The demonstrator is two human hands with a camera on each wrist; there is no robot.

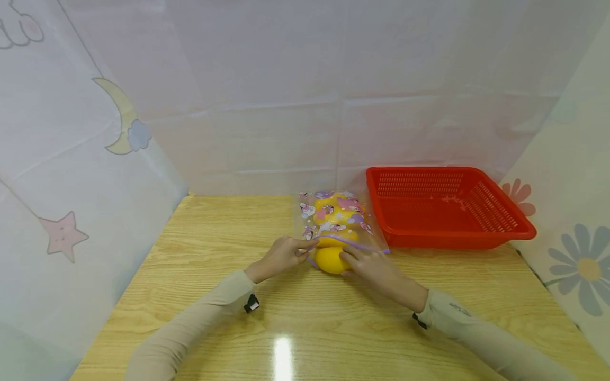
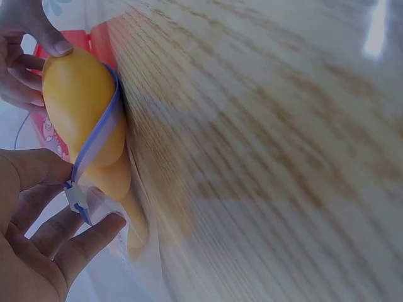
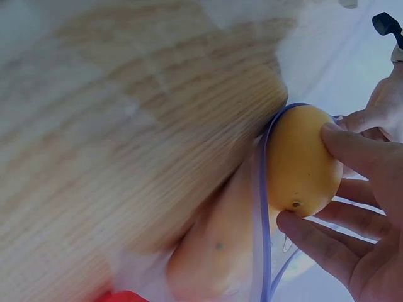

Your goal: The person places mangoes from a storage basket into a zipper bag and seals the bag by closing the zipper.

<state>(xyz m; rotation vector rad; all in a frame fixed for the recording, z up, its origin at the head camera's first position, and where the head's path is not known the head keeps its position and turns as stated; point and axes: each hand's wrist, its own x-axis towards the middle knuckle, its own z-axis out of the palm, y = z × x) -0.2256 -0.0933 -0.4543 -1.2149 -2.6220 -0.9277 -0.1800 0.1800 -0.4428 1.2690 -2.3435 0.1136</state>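
Note:
A clear zip bag (image 1: 306, 210) printed with pink and purple figures lies on the table, its purple-edged mouth facing me. Several yellow mangoes are inside it. At the mouth my right hand (image 1: 376, 269) holds a smooth yellow mango (image 1: 330, 260) with thumb and fingertips. The purple strip crosses this mango in the left wrist view, so it is partly within the opening. My left hand (image 1: 282, 257) pinches the left end of the bag's mouth by the small pale slider (image 2: 75, 195). The bag's print partly hides the fruit farther in.
A red plastic basket (image 1: 457, 234) with slotted sides stands to the right of the bag, close to the back wall. The wooden table (image 1: 229, 217) meets printed cloth walls at the back and both sides.

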